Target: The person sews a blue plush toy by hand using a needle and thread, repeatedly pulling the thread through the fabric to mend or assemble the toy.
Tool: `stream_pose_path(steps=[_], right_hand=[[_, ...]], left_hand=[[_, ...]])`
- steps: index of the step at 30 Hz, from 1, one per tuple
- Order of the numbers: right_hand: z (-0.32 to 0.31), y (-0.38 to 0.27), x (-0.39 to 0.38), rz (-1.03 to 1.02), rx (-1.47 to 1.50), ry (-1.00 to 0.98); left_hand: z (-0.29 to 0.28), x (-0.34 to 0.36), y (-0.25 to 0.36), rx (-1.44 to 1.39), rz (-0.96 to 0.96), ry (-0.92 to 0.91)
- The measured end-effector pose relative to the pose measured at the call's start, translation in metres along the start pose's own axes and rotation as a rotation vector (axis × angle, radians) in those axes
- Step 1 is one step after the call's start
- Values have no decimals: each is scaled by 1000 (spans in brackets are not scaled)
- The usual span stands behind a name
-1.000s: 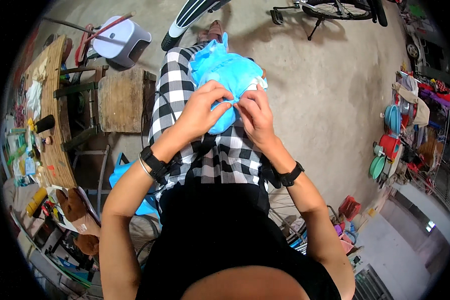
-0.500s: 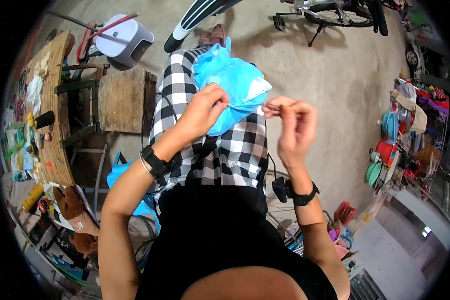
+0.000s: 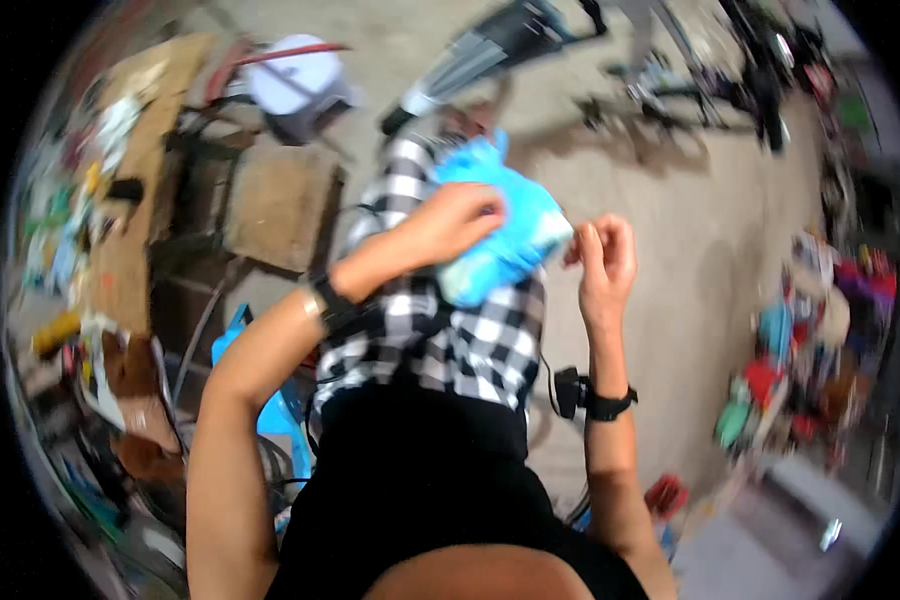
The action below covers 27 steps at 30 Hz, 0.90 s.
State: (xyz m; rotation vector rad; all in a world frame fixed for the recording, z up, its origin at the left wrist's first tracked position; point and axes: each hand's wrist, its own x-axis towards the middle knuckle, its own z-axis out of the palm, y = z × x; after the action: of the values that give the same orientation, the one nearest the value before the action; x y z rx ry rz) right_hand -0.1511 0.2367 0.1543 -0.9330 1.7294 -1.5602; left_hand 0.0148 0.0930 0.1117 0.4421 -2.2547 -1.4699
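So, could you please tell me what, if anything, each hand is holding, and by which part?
The left hand holds the blue stuffed cloth piece around the middle of its left side; blur hides whether the right hand pinches anything.

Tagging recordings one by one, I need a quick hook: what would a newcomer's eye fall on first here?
First, the bright blue cloth bundle on the checked trousers, just above centre, under the left grip. Then the pale stool at upper left and the bicycle at upper right.
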Motion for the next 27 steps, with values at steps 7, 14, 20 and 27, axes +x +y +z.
stream_pose_path(steps=[7, 14, 20, 27], right_hand=[[11, 110, -3, 113, 92, 110], [2, 98, 4, 16, -211, 108], [-10, 105, 5, 42, -196, 58], [-23, 125, 16, 67, -319, -27]], left_hand=[[-1, 213, 107, -236, 367, 52], [44, 218, -156, -1889, -127, 92], [98, 170, -341, -2840, -88, 596], [95, 146, -381, -2711, -548, 474]])
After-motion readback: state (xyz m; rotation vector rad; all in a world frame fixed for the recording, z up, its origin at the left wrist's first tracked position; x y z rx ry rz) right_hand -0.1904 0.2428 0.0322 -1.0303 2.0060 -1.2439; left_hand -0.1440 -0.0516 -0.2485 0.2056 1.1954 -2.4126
